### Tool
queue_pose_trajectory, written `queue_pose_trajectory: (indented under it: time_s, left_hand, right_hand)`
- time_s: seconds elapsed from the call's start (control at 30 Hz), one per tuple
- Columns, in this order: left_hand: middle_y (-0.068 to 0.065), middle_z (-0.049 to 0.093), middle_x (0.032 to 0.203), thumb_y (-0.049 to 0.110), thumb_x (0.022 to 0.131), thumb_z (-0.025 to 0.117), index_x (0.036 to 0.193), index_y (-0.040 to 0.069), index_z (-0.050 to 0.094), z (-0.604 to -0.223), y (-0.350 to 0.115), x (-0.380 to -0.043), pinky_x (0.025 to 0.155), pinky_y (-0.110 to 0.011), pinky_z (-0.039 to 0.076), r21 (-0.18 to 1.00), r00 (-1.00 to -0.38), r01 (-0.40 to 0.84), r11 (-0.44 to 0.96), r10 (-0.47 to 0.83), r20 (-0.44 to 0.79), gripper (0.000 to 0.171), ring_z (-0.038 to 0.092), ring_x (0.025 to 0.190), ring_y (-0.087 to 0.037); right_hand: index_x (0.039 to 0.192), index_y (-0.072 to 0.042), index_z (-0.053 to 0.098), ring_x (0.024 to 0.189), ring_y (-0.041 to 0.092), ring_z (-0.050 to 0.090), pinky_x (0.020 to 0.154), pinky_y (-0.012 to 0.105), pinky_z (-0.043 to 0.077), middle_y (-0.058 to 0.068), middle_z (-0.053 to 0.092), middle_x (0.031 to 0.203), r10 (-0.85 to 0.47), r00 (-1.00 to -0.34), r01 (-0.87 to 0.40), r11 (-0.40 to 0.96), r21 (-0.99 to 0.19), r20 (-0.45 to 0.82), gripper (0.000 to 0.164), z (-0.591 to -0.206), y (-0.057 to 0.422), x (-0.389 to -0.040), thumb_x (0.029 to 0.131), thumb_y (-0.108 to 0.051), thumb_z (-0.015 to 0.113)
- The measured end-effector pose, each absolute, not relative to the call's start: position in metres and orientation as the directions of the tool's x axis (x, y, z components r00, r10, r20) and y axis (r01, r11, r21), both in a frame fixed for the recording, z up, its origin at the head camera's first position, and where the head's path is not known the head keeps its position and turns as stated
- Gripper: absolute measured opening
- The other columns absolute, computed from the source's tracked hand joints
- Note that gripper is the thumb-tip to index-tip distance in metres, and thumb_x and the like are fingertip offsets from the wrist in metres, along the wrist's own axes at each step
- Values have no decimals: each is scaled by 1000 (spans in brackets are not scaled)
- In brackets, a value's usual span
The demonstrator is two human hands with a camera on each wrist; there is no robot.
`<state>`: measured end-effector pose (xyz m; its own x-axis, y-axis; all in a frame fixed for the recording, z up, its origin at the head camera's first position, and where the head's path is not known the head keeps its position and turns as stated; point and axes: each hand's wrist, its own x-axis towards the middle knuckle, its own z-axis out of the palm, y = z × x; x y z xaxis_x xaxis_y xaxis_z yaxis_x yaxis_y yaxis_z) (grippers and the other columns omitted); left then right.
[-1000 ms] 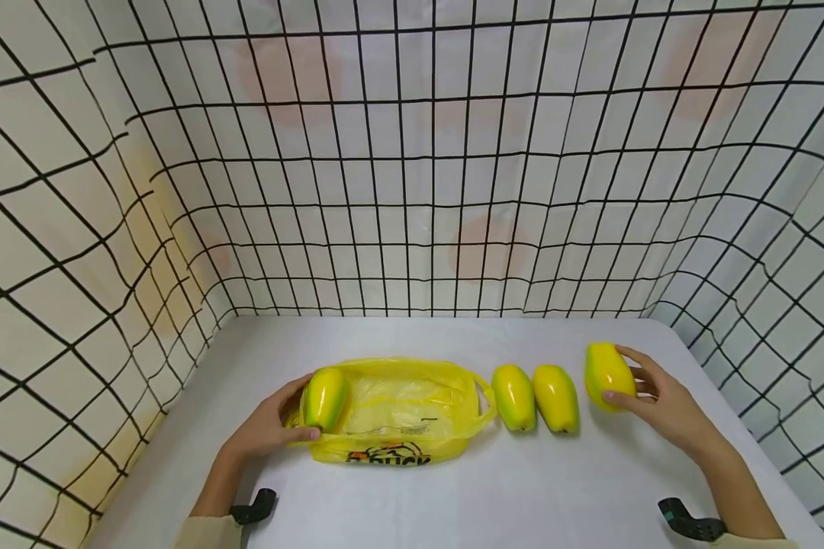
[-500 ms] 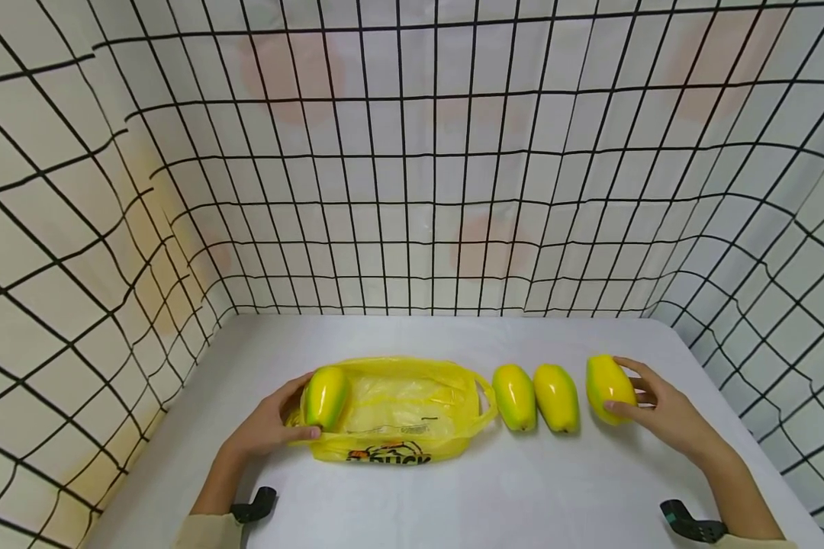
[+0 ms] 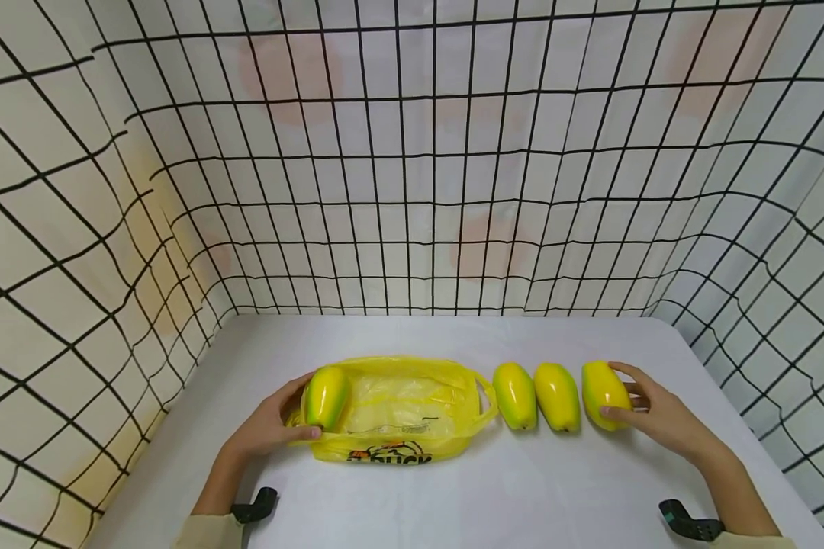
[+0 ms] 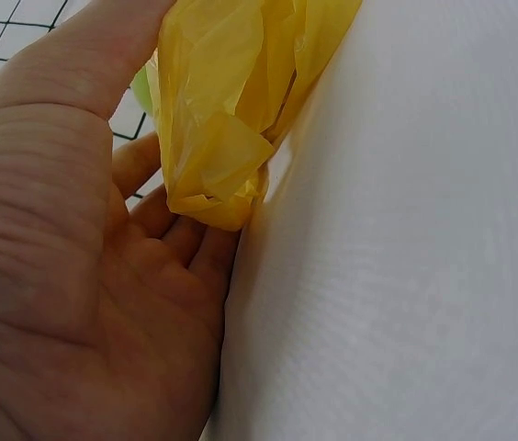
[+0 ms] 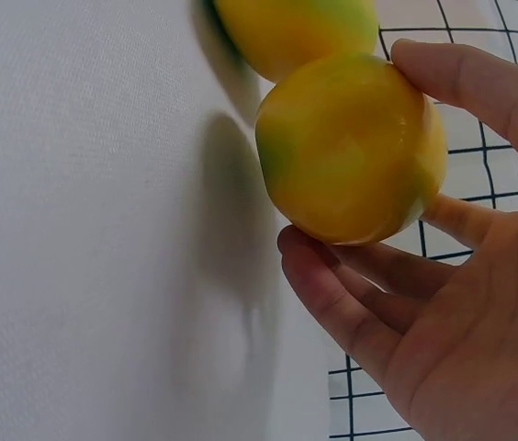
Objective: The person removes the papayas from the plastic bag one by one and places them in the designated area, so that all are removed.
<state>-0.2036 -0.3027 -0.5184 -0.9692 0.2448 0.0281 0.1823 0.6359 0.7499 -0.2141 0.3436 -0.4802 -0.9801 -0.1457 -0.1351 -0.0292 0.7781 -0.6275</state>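
Note:
In the head view my left hand (image 3: 272, 421) holds the left end of a yellow plastic bag (image 3: 401, 450), thumb over its front rim. A yellow-green papaya (image 3: 326, 398) lies in the bag beside that hand. In the left wrist view the bag's crumpled film (image 4: 218, 110) sits between thumb and fingers. My right hand (image 3: 662, 412) grips another papaya (image 3: 603, 395) from its right side, thumb in front and fingers behind. In the right wrist view this papaya (image 5: 351, 152) is close by the white surface, overlapping a neighbouring papaya (image 5: 300, 32).
Two papayas, one (image 3: 514, 396) nearer the bag and one (image 3: 557, 396) nearer my right hand, lie side by side on the white table (image 3: 453, 503). A bag handle loop (image 3: 486, 404) reaches toward them. Black wire mesh (image 3: 412, 191) over white sheeting encloses the back and sides.
My right hand has lowered its papaya toward the table and brought it slightly left, closer to the two lying papayas. The left hand and bag have stayed put.

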Motion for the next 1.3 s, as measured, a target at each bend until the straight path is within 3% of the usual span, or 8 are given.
queue_pose_trajectory:
  time_s: [0.77, 1.07, 1.3]
  left_hand:
    - [-12, 38, 165, 49, 77, 87, 161, 16, 33, -519, -303, -203, 122, -59, 33, 748, -971, 175, 640, 239, 22, 105, 39, 151, -38]
    - [-9, 40, 164, 48, 74, 88, 160, 18, 35, -517, -302, -204, 122, -60, 34, 759, -968, 193, 622, 248, 43, 106, 40, 151, -37]
    - [-12, 39, 165, 50, 76, 86, 161, 17, 33, -520, -303, -204, 121, -61, 33, 739, -966, 201, 643, 254, 41, 106, 40, 150, -39]
  right_hand:
    - [164, -10, 16, 128, 53, 53, 87, 60, 58, 39, 39, 152, -163, -959, 21, 779, -627, -234, 95, -484, 341, -213, 96, -59, 63]
    - [164, -11, 16, 131, 58, 48, 88, 66, 56, 39, 39, 152, -174, -961, 0, 777, -630, -214, 94, -485, 342, -213, 97, -59, 62]
    - [163, -10, 17, 130, 55, 50, 88, 63, 57, 39, 38, 153, -179, -957, 5, 776, -630, -228, 92, -484, 342, -212, 98, -58, 60]
